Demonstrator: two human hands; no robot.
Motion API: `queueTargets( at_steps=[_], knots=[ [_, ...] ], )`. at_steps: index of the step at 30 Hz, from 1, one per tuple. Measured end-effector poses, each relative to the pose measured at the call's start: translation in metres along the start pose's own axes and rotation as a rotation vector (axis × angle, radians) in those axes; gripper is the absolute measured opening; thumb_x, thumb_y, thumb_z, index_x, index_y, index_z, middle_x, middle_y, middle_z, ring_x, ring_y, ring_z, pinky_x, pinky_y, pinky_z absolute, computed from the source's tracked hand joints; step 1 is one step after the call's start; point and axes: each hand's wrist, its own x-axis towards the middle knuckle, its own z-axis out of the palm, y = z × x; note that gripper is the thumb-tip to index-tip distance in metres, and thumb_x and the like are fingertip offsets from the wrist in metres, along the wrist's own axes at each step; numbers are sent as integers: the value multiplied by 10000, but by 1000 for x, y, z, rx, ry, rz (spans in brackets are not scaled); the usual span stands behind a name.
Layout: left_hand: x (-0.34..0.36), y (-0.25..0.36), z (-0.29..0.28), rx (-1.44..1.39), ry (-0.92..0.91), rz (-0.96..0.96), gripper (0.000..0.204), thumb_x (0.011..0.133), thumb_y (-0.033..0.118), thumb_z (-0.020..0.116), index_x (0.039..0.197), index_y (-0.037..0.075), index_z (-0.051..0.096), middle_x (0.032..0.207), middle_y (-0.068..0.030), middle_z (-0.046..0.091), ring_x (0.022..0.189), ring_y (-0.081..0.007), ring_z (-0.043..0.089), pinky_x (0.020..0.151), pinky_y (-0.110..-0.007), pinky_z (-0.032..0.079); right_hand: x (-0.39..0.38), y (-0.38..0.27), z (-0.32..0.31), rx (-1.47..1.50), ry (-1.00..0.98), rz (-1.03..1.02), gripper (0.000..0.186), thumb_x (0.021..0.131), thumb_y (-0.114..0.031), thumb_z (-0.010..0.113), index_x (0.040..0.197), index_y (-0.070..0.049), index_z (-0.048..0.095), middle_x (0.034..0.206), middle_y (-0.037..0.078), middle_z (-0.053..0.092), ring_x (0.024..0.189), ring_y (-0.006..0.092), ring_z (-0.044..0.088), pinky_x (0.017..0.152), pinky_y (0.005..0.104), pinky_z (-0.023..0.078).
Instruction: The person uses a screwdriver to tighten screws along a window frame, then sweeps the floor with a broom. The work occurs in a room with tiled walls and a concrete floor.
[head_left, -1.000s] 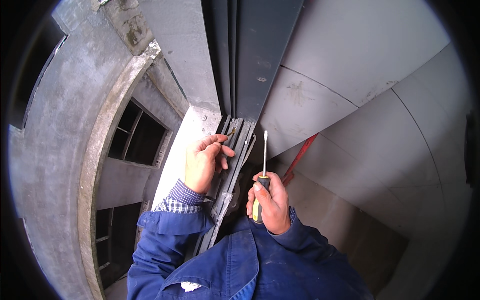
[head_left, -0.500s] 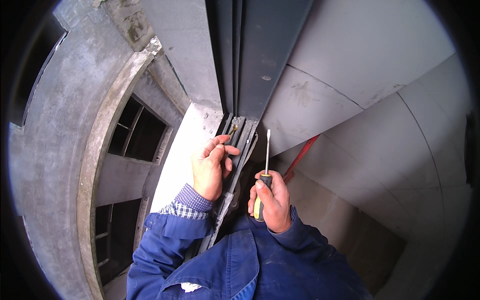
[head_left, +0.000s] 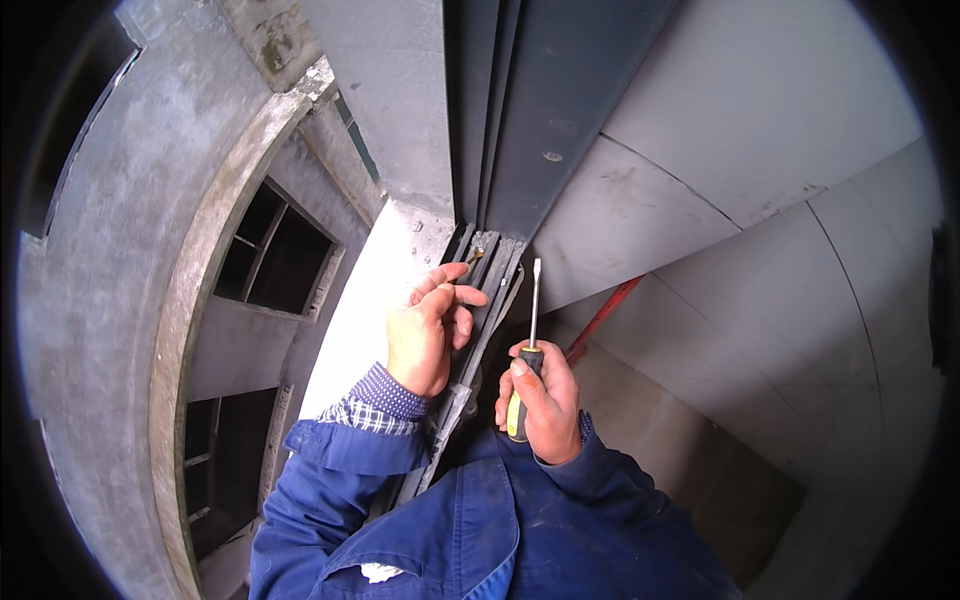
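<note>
My left hand (head_left: 425, 325) is over the bottom track of the dark window frame, thumb and forefinger pinched together. A small brass-coloured screw (head_left: 477, 256) sticks out at its fingertips, beside the foot of the upright; whether its tip touches the track is too small to tell. The grey metal track (head_left: 480, 315) runs from the upright down towards my body. In my right hand (head_left: 548, 405), a flat-blade screwdriver (head_left: 518, 408) with a black and yellow handle is gripped, its shaft pointing up and away, apart from the track.
The dark upright frame (head_left: 570, 110) rises ahead, with pale wall panels (head_left: 740, 90) to its right. On the left are a white sill (head_left: 375, 290) and an outside concrete wall with dark windows (head_left: 290, 260). A red bar (head_left: 605, 315) slants behind the screwdriver.
The frame and track have shifted slightly right in view as the head moved. Both hands keep nearly the same place and grip.
</note>
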Motion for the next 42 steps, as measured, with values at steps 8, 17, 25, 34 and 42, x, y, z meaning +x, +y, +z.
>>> queueTargets(
  at_steps=[8, 17, 25, 34, 42],
  knots=[
    [-3, -6, -3, -15, -25, 12, 387, 1024, 63, 431, 1363, -102, 517, 954, -151, 734, 587, -96, 579, 521, -226, 464, 2, -2, 5, -14, -27, 28, 265, 1080, -199, 565, 1234, 2, 490, 800, 78, 601, 562, 137, 599, 523, 280, 492],
    [-8, -1, 3, 142, -14, 40, 366, 1052, 104, 490, 1362, -83, 545, 890, -87, 712, 555, -70, 553, 493, -210, 434, 9, -13, 1, -224, -80, 78, 490, 1004, -122, 614, 1421, 50, 424, 941, 97, 629, 660, 143, 637, 580, 280, 524],
    [-7, -5, 0, 212, 6, 116, 339, 1049, 117, 529, 1346, -40, 573, 860, -47, 665, 561, -71, 559, 452, -212, 413, 17, -42, -6, -433, -134, -26, 797, 885, -4, 711, 1554, 68, 285, 1395, 191, 544, 975, 156, 659, 798, 286, 553],
    [-1, -14, -4, 236, -6, 159, 332, 1041, 94, 529, 1334, -54, 580, 891, -52, 676, 595, -71, 581, 478, -215, 444, 19, -79, 6, -512, 156, -212, 483, 895, -7, 747, 1337, 75, 568, 1242, 137, 665, 885, 127, 662, 792, 265, 552],
    [0, -12, -4, 273, 26, 214, 346, 1004, 82, 515, 1268, -110, 629, 869, -104, 723, 608, -111, 631, 594, -275, 526, 44, -91, 23, -841, 397, -721, 199, 848, -19, 810, 1021, 20, 721, 940, 134, 756, 810, 181, 721, 754, 294, 564]
  ],
)
